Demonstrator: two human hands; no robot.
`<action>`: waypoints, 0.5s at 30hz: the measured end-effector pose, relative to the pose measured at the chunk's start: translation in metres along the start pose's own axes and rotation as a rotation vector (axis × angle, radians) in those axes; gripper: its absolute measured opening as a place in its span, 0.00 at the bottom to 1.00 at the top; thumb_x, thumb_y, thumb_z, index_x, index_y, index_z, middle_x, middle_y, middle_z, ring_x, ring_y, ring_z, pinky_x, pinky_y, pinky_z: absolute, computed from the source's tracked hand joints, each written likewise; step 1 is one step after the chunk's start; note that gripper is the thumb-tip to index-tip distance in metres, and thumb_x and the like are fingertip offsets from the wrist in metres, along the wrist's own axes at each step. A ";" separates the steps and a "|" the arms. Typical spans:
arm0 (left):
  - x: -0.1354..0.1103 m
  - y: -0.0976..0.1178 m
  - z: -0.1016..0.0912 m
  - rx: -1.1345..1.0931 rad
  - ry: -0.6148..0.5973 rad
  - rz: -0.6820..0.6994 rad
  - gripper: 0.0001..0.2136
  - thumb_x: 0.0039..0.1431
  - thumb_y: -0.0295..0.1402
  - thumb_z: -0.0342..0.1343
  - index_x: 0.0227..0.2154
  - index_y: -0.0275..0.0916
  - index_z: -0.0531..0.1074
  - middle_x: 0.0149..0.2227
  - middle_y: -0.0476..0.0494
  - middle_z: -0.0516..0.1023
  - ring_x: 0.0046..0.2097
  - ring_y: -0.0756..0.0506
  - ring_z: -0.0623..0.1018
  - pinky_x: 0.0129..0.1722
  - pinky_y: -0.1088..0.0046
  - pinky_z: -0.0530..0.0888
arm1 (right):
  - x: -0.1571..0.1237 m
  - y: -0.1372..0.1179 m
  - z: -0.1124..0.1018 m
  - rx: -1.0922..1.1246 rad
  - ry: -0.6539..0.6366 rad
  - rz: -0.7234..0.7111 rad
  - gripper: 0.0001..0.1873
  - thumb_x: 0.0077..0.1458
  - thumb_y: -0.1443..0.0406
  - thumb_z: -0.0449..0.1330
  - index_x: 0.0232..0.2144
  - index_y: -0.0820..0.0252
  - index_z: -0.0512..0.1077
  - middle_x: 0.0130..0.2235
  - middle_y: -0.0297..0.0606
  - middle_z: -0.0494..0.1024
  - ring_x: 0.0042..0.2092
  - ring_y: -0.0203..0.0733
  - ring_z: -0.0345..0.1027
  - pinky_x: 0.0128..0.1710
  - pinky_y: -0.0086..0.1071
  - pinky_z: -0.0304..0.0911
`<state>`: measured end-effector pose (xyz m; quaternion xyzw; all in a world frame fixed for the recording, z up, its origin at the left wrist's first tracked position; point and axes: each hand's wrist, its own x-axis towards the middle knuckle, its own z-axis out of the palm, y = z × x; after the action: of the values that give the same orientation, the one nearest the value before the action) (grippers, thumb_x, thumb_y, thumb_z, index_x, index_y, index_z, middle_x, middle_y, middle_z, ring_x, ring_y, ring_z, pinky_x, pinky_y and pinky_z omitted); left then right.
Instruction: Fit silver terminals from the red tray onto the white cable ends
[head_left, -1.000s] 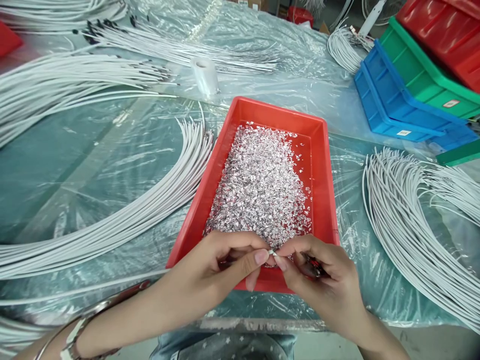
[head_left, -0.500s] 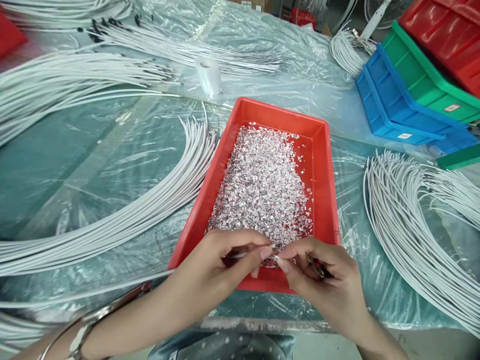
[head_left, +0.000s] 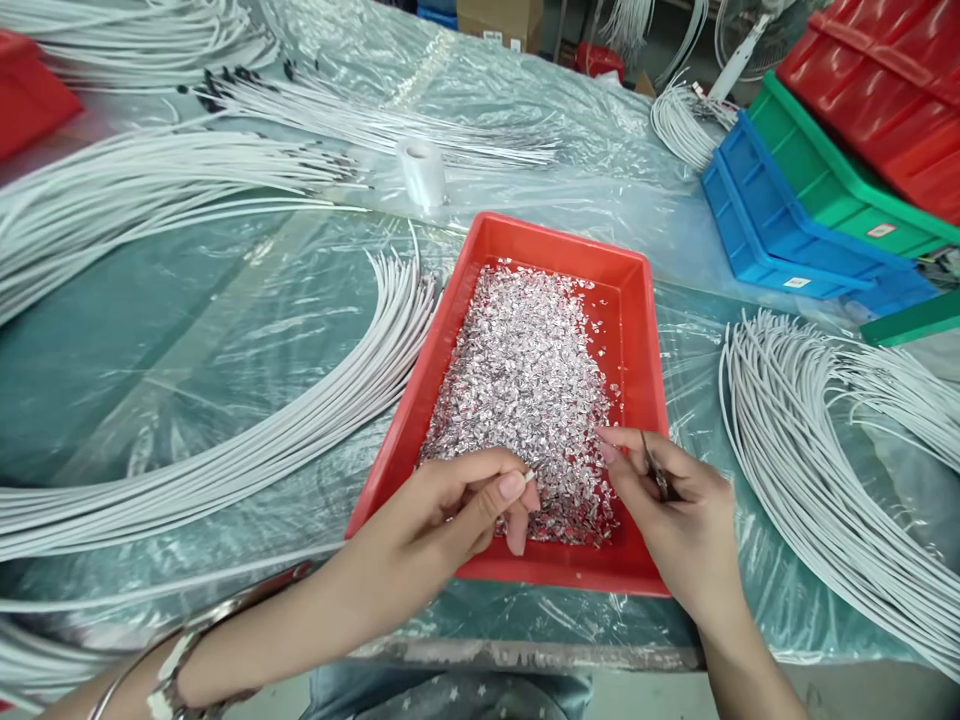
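My left hand (head_left: pixel 480 500) pinches the end of a white cable (head_left: pixel 529 475) between thumb and forefinger, above the near part of a red tray (head_left: pixel 649 360). Farther back, the cable (head_left: pixel 247 571) runs off to the left beneath my forearm. Small silvery foil scraps (head_left: pixel 525 370) cover much of the tray's floor. Over the tray's right side, my right hand (head_left: pixel 679 510) is closed, thumb and forefinger tips close together. A small dark metal tool (head_left: pixel 654 465) is tucked among its fingers; most of it is hidden, so its kind is unclear.
A curved bundle of white cables (head_left: pixel 315 420) lies left of the tray, another bundle (head_left: pixel 795 430) to its right. Behind stand a roll of clear film (head_left: pixel 421 172) and stacked blue (head_left: pixel 780 220), green (head_left: pixel 832 150) and red bins (head_left: pixel 877 90). Plastic sheeting (head_left: pixel 225 370) covers the table.
My right hand has drawn away from the cable end, to the right and slightly up, with the metal tool still in it. My left hand keeps its pinch on the cable.
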<state>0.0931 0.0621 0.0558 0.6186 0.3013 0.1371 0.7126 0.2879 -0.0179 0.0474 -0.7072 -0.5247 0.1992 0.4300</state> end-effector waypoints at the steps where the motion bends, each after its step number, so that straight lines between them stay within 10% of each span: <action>1: 0.000 0.000 0.000 -0.045 -0.011 -0.006 0.15 0.67 0.38 0.45 0.29 0.36 0.69 0.25 0.49 0.72 0.21 0.54 0.60 0.19 0.78 0.57 | 0.001 0.001 0.000 0.001 -0.003 0.012 0.07 0.56 0.67 0.59 0.36 0.53 0.76 0.22 0.24 0.61 0.21 0.29 0.48 0.21 0.24 0.51; 9: 0.004 -0.001 -0.003 -0.215 -0.174 0.046 0.15 0.69 0.38 0.41 0.29 0.37 0.64 0.22 0.52 0.67 0.19 0.55 0.57 0.17 0.79 0.53 | 0.007 0.004 0.000 -0.022 0.046 0.008 0.23 0.56 0.60 0.59 0.17 0.57 0.52 0.20 0.24 0.47 0.22 0.31 0.42 0.20 0.26 0.44; 15: -0.030 -0.019 0.004 -0.058 -0.273 0.130 0.14 0.68 0.39 0.46 0.35 0.34 0.69 0.25 0.51 0.71 0.23 0.54 0.68 0.21 0.80 0.66 | 0.010 0.011 0.000 -0.018 0.056 -0.014 0.21 0.55 0.57 0.57 0.18 0.57 0.53 0.21 0.26 0.51 0.21 0.31 0.46 0.20 0.25 0.49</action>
<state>0.0686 0.0382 0.0459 0.6288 0.1572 0.1062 0.7540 0.2982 -0.0094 0.0405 -0.7126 -0.5193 0.1715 0.4395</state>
